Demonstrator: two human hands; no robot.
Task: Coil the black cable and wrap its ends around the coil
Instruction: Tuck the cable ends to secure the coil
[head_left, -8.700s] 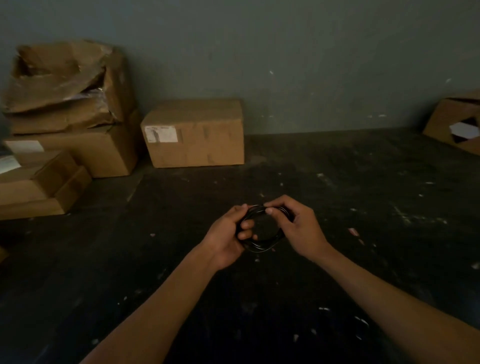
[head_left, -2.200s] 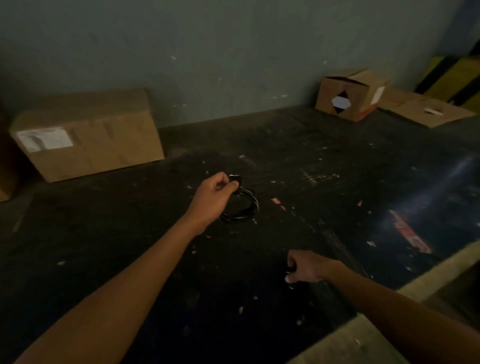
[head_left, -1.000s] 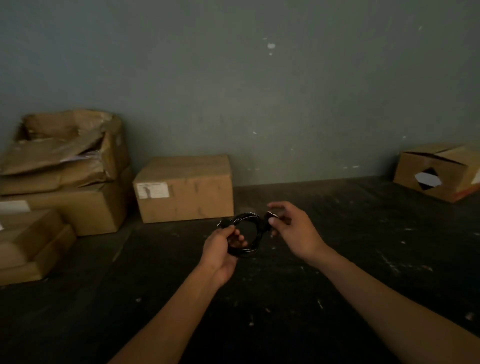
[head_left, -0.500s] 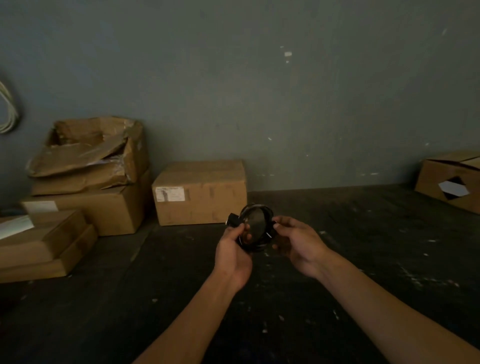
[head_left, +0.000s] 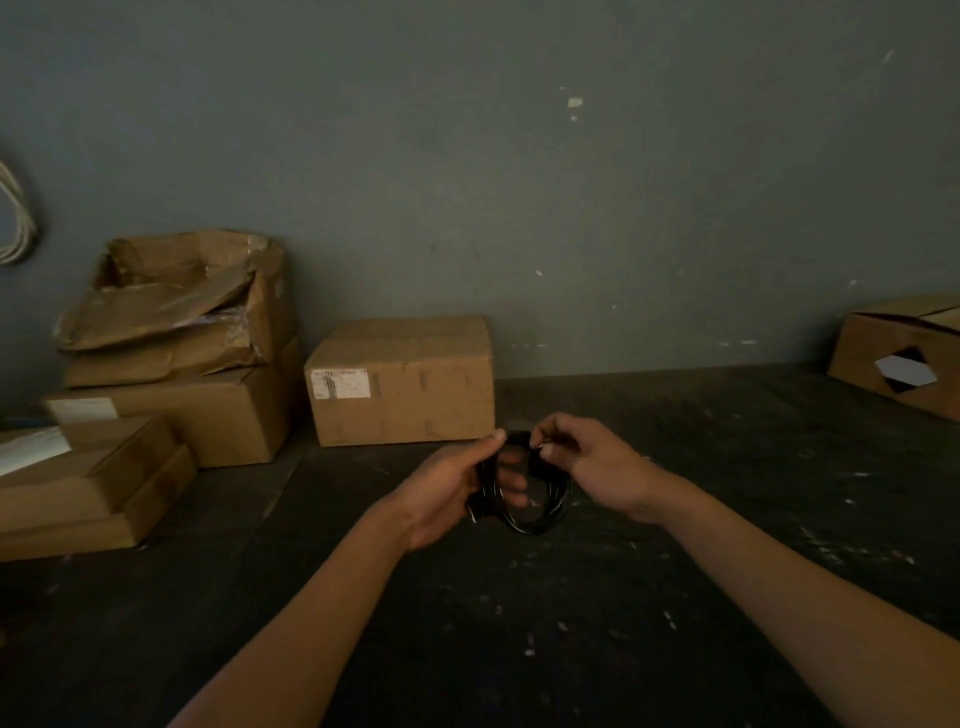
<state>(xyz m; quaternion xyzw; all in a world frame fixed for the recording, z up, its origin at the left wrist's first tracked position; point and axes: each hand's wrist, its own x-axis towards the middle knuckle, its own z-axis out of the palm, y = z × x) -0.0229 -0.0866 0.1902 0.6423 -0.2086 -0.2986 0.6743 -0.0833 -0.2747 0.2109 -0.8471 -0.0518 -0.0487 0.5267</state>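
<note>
The black cable (head_left: 540, 519) is a small round coil held in the air above the dark floor, in the middle of the head view. My left hand (head_left: 452, 488) grips the coil's left side, with fingers through the loop and the thumb on top. My right hand (head_left: 587, 462) pinches the coil's upper right part between thumb and fingertips. A cable end shows as a small glint at the lower left of the coil. The room is dim, so the cable's turns are hard to tell apart.
A sealed cardboard box (head_left: 402, 379) stands against the grey wall just behind my hands. Stacked and crushed boxes (head_left: 176, 332) fill the left side. Another box (head_left: 904, 353) sits at the far right. Pale cords (head_left: 15, 223) hang on the wall at the left edge.
My hands have lowered the coil a little and tilted it. My right hand has shifted from the coil's right side to pinching its top. Earlier my left hand alone held it.
</note>
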